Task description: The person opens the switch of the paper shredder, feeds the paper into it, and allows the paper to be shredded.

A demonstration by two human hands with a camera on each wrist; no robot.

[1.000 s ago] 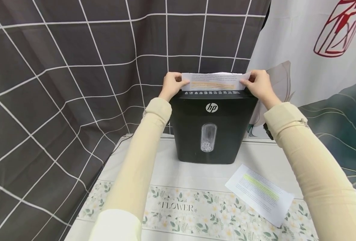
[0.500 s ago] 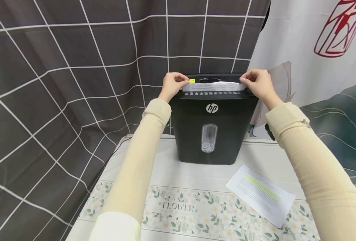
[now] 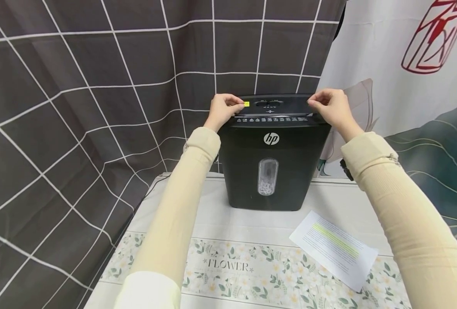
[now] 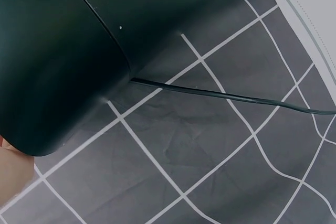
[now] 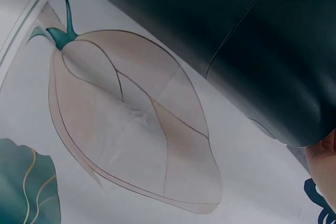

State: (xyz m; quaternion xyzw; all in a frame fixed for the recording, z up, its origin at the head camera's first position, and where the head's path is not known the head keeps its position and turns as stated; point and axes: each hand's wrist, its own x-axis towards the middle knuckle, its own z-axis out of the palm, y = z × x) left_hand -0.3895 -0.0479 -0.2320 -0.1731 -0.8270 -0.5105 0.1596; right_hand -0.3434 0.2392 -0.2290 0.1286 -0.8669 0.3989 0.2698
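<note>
A black HP paper shredder (image 3: 271,163) stands upright at the back of the table, with white shreds (image 3: 266,188) behind its clear window. A thin white strip of paper (image 3: 309,114) shows along its feed slot. My left hand (image 3: 222,109) is at the top left end of the shredder, thumb and fingers close together with no sheet between them. At the opposite top corner, my right hand (image 3: 330,107) is bent likewise and holds nothing visible. In both wrist views the shredder's body hides most of each hand.
A printed sheet with a yellow highlighted line (image 3: 334,249) lies on the flowered tablecloth (image 3: 232,274), right of centre. A black cord (image 4: 226,96) runs behind the shredder's left side. Dark checked curtain (image 3: 135,56) hangs behind, with a patterned white cloth (image 3: 387,47) to its right.
The sheet with orange highlighting, earlier held at both ends, has sunk down into the shredder's slot and left both hands. The hands have stayed at almost the same spots.
</note>
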